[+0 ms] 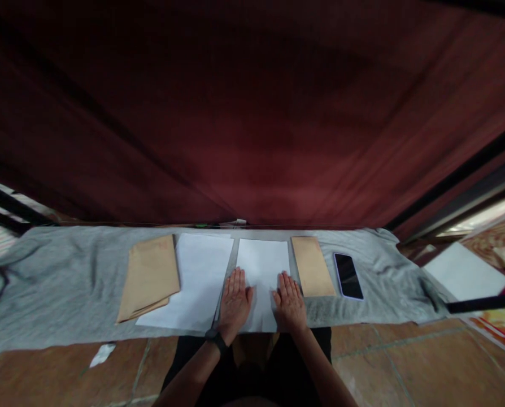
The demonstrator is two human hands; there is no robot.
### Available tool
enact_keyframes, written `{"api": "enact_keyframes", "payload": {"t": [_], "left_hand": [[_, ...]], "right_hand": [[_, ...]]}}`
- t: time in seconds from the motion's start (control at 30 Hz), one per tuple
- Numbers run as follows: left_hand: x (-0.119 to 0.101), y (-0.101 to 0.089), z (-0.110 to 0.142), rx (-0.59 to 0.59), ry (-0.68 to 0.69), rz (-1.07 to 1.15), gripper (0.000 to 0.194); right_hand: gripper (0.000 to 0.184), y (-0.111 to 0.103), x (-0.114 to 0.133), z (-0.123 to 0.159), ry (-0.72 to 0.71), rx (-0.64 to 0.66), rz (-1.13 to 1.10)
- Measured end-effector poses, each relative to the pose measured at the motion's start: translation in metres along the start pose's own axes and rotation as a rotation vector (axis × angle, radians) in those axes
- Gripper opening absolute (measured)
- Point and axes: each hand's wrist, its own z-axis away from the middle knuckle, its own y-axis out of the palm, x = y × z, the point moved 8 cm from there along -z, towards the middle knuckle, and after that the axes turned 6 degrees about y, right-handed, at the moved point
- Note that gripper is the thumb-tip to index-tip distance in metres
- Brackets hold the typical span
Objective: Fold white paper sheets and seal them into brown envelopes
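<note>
A white sheet of paper lies on the grey cloth straight ahead of me. My left hand rests flat, fingers together and stretched out, on the sheet's near left corner. My right hand lies flat on its near right part. A second stack of white sheets lies to the left. Further left is a pile of brown envelopes. A single brown envelope lies right of the sheet, and a black phone beside that. A dark watch is on my left wrist.
A dark red curtain hangs right behind the cloth. The floor is brown tile with a white paper scrap at the left. A white board and a black bar lie at the right.
</note>
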Motion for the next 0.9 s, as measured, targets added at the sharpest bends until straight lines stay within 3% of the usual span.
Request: {"api": "enact_keyframes", "payload": {"t": [0.1,0.27,0.33,0.43,0.63,0.9], "left_hand": [[-0.01,-0.006,0.006,-0.012,0.025,-0.014,0.062],[-0.054,-0.005,0.012,0.072,0.239,-0.001,0.06],[-0.062,-0.003,0.015,0.102,0.27,0.0,0.06],[-0.056,-0.002,0.019,0.128,0.248,-0.001,0.058],[-0.025,-0.016,0.038,0.126,0.178,0.003,0.063],[-0.01,-0.037,0.066,0.306,0.373,0.103,0.07]], "right_hand": [[0.06,-0.004,0.004,0.003,0.026,-0.019,0.016],[0.057,-0.006,0.031,0.009,-0.017,0.038,-0.018],[0.056,-0.008,0.037,0.014,-0.043,0.067,-0.038],[0.056,-0.014,0.028,0.022,-0.046,0.1,-0.033],[0.057,-0.026,-0.004,0.036,-0.025,0.13,-0.009],[0.059,-0.036,-0.022,0.051,-0.105,0.22,-0.139]]}}
